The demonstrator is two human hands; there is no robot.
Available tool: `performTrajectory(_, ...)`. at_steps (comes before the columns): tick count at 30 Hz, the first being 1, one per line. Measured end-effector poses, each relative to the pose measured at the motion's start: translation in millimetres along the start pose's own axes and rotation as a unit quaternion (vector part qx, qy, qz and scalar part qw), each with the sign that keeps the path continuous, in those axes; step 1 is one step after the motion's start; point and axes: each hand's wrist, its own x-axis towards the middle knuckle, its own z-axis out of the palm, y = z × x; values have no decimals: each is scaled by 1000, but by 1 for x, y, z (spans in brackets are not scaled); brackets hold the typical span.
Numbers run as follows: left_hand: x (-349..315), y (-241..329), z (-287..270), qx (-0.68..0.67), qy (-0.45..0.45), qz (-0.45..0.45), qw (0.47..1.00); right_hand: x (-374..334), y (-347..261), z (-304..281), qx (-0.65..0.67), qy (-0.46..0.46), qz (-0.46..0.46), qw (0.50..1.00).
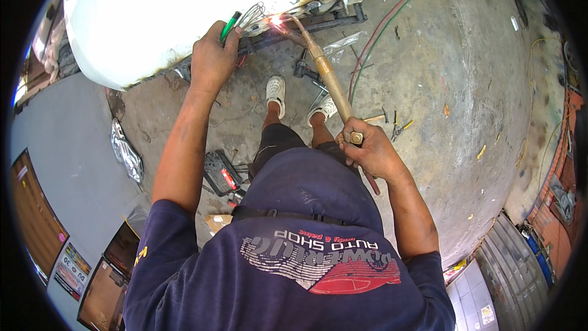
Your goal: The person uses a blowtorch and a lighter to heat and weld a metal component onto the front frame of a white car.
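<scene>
My right hand (371,150) is closed around the rear of a long brass gas welding torch (329,76), next to its valve knob. The torch slants up and left to a thin bent tip, where a bright pinkish-white glow (277,22) sits at the lower edge of a white car body panel (184,9). Scorched brown patches and bare metal run along that edge. Closed by the panel, my left hand (212,56) grips a green stick-like thing (231,24) with a dark end. Looped thin wire (252,17) reaches from its fingers toward the glow.
Red and green hoses (378,30) trail over the concrete floor. A hammer (378,117), yellow-handled pliers (401,129) and an open tool case (219,173) lie near my feet. Crumpled silver foil (126,152) is at left; grey bins (499,273) stand at lower right.
</scene>
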Motion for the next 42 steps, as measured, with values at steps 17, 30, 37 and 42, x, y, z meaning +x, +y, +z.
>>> performTrajectory(17, 1, 0, 1, -8, -5, -7, 1000, -2, -5, -1, -11, 0, 10, 1000)
performTrajectory(30, 4, -3, 3, -10, -1, -1, 1000, -1, -3, -1, 6, -5, -3, 1000)
performTrajectory(37, 4, -2, 3, -11, -9, -11, 1000, -2, -5, -1, -5, -3, 3, 1000)
performTrajectory(42, 2, -4, 4, -13, -9, -8, 1000, -2, -3, 0, 0, -4, -5, 1000)
